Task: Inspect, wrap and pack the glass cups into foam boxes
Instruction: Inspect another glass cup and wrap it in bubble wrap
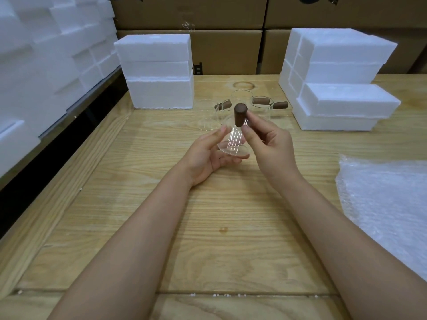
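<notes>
Off the table's (pixel 143 227) left edge there was a wall of loose foam blocks (pixel 46 54), and a stack of foam boxes (pixel 157 70) sat toward the far left corner. Over the middle of the table, the left hand (pixel 208 155) cradled the clear body of a glass cup (pixel 232 144) from below, thumb and fingers curled loosely round it. The cup was lifted off the wood and tipped so its brown wooden handle (pixel 240 116) pointed up at the camera. The right hand (pixel 268 144) had its grip clamped on that handle, pinched between thumb and forefinger. Just behind, more cups (pixel 261 107) stood on the table. A taller foam stack (pixel 342 77) sat far right, with bubble wrap (pixel 388 199) lying along the right edge.
</notes>
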### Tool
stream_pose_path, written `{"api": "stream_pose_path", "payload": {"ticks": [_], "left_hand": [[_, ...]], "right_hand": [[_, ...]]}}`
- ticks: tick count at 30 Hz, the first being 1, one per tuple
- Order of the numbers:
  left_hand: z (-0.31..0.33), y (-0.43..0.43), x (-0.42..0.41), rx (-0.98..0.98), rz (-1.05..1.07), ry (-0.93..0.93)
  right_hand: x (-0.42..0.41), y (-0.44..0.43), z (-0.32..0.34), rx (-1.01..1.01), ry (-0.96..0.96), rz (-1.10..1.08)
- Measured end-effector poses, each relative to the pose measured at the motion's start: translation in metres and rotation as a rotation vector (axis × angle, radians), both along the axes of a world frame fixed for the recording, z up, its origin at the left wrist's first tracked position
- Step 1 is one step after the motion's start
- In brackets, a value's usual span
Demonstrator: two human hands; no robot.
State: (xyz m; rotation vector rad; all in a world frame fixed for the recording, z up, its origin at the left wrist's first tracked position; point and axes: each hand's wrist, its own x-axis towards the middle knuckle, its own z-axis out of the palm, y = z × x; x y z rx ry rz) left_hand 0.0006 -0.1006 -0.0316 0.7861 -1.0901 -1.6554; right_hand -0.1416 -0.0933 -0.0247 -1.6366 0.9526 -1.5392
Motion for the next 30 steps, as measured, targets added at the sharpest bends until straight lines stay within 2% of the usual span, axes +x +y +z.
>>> {"api": "stream_pose_path", "payload": {"ticks": [3, 7, 12, 17, 22, 30], "left_hand": [[-0.0007, -0.0014, 0.0002, 0.019, -0.024, -0.034], [-0.0010, -0.0028, 0.0021, 0.033, -0.068, -0.041], [-0.0026, -0.0041, 0.0049, 0.056, -0.074, 0.034], [-0.0047, -0.0057, 0.0079, 0.062, -0.076, 0.185], [-0.0074, -0.0074, 0.0097, -0.025, -0.037, 0.184], [-0.0074, -0.0061, 0.0057, -0.066, 0.118, 0.111]], "right_hand": [[0.0007, -0.0022, -0.0009, -0.024, 0.059, -0.115], [0.0006, -0.0025, -0.0013, -0.040, 0.024, -0.097], [0.0019, -0.0019, -0.0011, -0.058, 0.063, -0.086], [0.0044, -0.0005, -0.0031, -0.092, 0.076, -0.041], [0.0004, -0.0009, -0.0060, -0.086, 0.102, -0.039], [-0.0025, -0.0048, -0.0090, -0.026, -0.054, -0.022]]}}
